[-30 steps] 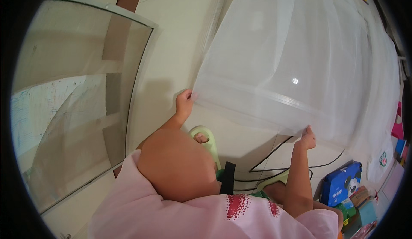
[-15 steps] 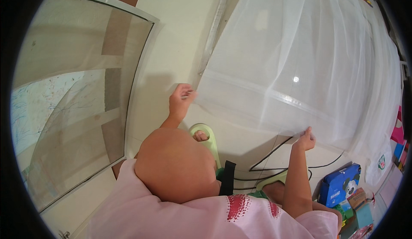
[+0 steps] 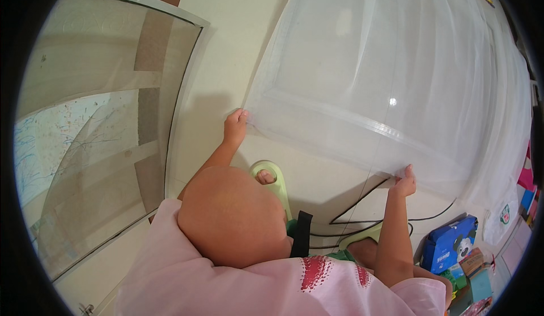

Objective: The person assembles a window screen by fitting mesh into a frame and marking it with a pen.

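Net held taut by its hem, above the floor.
Left hand (image 3: 235, 125) and right hand (image 3: 404, 182) each pinch shut on the net (image 3: 385, 72) hem, well apart, spreading it flat.

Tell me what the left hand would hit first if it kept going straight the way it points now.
Likely nothing new: the left hand already grips the corner of the white net fabric; beyond lies more of it, over pale floor.

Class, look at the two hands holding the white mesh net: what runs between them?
In the head view, the net's banded hem edge stretches between the left hand and the right hand, over pale floor.
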Action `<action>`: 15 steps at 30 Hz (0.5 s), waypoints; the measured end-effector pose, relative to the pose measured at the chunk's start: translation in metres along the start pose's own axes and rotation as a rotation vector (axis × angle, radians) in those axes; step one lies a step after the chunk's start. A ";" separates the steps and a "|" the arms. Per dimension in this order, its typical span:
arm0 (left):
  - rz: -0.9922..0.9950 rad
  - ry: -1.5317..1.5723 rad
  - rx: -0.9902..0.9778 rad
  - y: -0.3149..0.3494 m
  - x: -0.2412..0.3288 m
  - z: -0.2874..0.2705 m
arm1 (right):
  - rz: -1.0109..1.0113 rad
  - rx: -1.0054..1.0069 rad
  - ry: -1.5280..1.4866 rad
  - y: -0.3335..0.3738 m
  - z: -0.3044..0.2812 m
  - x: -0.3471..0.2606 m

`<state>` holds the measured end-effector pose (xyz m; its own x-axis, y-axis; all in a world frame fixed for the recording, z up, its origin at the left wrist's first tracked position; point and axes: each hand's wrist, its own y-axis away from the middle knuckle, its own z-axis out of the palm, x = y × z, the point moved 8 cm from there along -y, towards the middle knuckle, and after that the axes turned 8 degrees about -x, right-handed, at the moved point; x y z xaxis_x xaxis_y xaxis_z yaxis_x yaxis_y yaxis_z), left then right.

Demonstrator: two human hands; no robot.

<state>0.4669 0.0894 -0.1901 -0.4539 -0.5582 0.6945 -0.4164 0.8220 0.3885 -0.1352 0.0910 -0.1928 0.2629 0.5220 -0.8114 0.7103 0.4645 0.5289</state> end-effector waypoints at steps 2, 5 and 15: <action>-0.056 0.094 -0.015 -0.001 -0.006 0.002 | -0.015 -0.002 -0.013 -0.008 -0.006 0.003; -0.120 0.217 -0.039 0.007 0.011 0.012 | -0.047 0.046 -0.039 -0.015 -0.019 -0.006; -0.065 0.015 -0.115 0.024 -0.011 0.001 | 0.004 0.141 0.014 -0.022 -0.047 0.009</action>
<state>0.4613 0.1151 -0.1887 -0.4165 -0.6097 0.6744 -0.3514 0.7921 0.4992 -0.1796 0.1192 -0.1996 0.2577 0.5339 -0.8053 0.7942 0.3576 0.4913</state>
